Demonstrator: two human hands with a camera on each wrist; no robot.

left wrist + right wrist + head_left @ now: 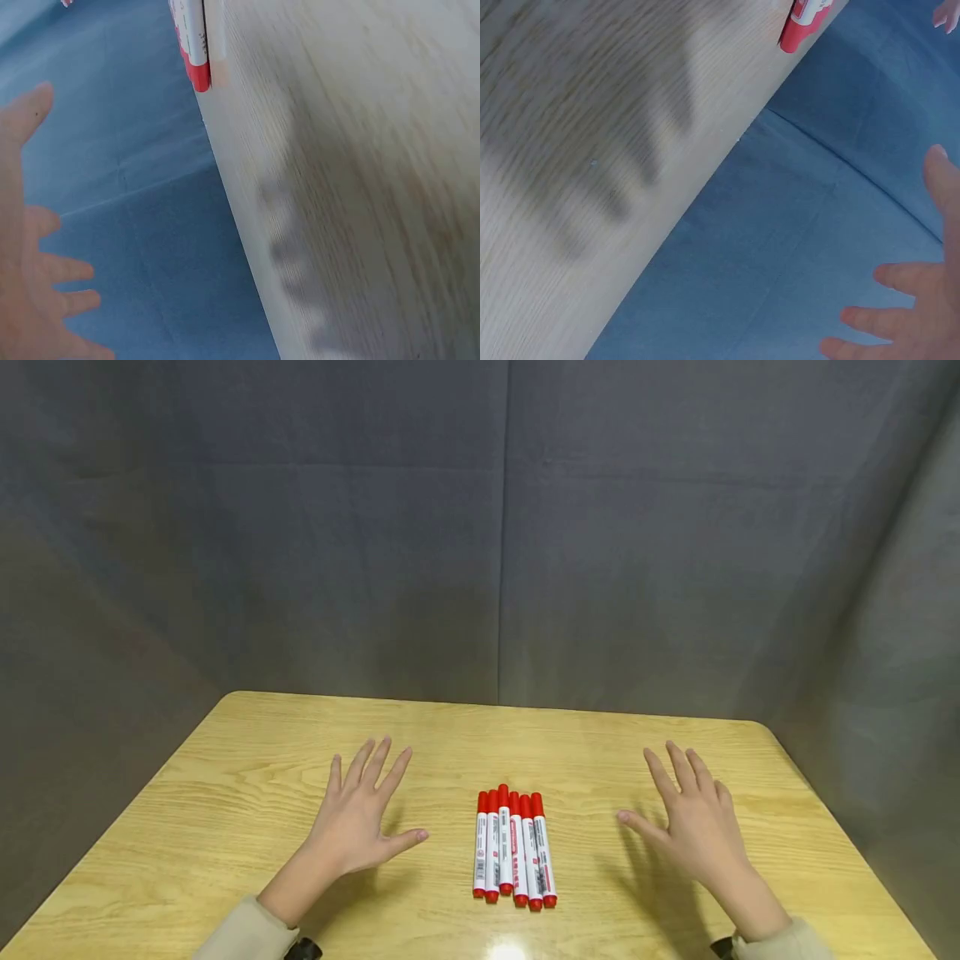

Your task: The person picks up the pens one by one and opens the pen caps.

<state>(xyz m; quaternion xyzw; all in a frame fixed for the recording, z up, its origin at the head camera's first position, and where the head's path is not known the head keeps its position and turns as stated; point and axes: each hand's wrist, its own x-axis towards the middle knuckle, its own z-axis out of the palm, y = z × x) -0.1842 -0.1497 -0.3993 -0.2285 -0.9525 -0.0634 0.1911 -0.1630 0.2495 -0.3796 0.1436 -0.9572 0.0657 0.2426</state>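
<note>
Several white markers with red caps (513, 852) lie side by side on the table, caps pointing away from me; their ends are slightly uneven. To their left, my left hand (352, 822) hovers above the wood with its fingers spread, holding nothing. On the other side, my right hand (699, 827) is likewise raised with fingers apart and touches nothing. The left wrist view catches the red end of a marker (196, 45) at its top, away from the left hand (37, 277). A marker (804, 22) also shows in the right wrist view, apart from the right hand (922, 300).
The wooden table (255, 777) has rounded far corners. Behind it and along both sides hangs a grey-blue cloth (360, 543). Light-coloured sleeves (247, 933) and dark wrist bands appear at the bottom edge, and a bright reflection lies on the near tabletop.
</note>
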